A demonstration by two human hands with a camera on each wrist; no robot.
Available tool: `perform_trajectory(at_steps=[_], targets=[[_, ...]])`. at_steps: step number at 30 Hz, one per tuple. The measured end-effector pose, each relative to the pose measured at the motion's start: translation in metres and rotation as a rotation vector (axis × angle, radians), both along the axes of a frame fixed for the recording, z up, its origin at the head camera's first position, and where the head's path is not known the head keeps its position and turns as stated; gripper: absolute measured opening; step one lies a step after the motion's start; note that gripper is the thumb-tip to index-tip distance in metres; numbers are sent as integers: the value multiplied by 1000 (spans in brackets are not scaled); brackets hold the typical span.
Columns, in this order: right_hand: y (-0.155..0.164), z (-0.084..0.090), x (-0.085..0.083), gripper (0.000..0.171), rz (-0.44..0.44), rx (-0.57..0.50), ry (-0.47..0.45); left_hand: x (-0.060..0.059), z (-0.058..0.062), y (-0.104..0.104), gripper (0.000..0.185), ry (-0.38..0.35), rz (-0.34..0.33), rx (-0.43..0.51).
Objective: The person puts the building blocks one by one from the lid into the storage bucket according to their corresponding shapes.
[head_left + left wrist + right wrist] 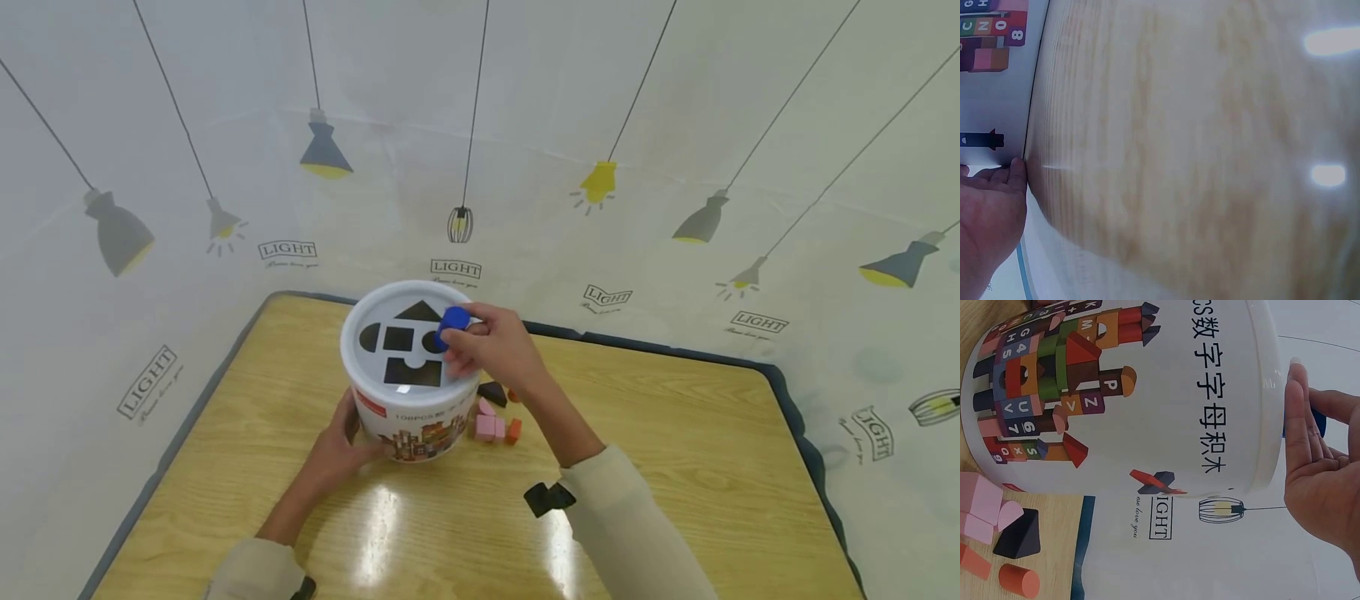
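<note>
A white bucket (416,425) stands on the table under a pale lid (375,379) with several shaped holes. My left hand (341,446) holds the bucket low on its left side, thumb towards the front. In the left wrist view that hand (991,215) touches the bucket's wall, some fingers partly hidden. Over the lid's right part, my right hand (498,346) pinches a blue cylinder block (455,318) between thumb and fingers. The block is tilted beside the round hole (431,342) and partly covers it. Most of the block is hidden by fingers in the right wrist view.
Right of the bucket lie pink blocks (975,494), a black triangular block (1019,534), an orange cylinder block (1019,580) and another orange block (974,561). The wood-grain table (675,467) has a dark edge, with a lamp-printed sheet (525,225) behind.
</note>
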State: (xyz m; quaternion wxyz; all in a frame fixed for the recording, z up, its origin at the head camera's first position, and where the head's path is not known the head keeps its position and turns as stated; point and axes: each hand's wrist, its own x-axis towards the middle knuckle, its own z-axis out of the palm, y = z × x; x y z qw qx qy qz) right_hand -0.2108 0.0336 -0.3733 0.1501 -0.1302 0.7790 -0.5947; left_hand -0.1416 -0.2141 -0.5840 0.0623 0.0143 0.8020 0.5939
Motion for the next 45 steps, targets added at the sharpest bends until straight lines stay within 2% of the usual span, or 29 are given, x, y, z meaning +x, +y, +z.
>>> perform_trajectory(at_steps=[14,16,21,22,24,37,45], targets=[[-10,-3,-1,47,28,24,-82,4,5,2,114,21,-7,9],[-11,-4,-1,46,25,29,-85,5,10,2,114,7,-4,-1],[-13,-4,-1,39,7,46,-82,5,8,1,114,-8,-1,-24],[-14,-4,-1,38,4,51,-82,4,3,0,114,-6,1,-29],[-14,-4,-1,35,2,56,-84,4,3,0,114,-11,1,-30],[-13,-5,-2,35,-11,37,-99,4,1,-1,114,-2,5,-30],[-3,-4,-2,36,-54,-7,-85,4,12,5,114,-19,0,-16]])
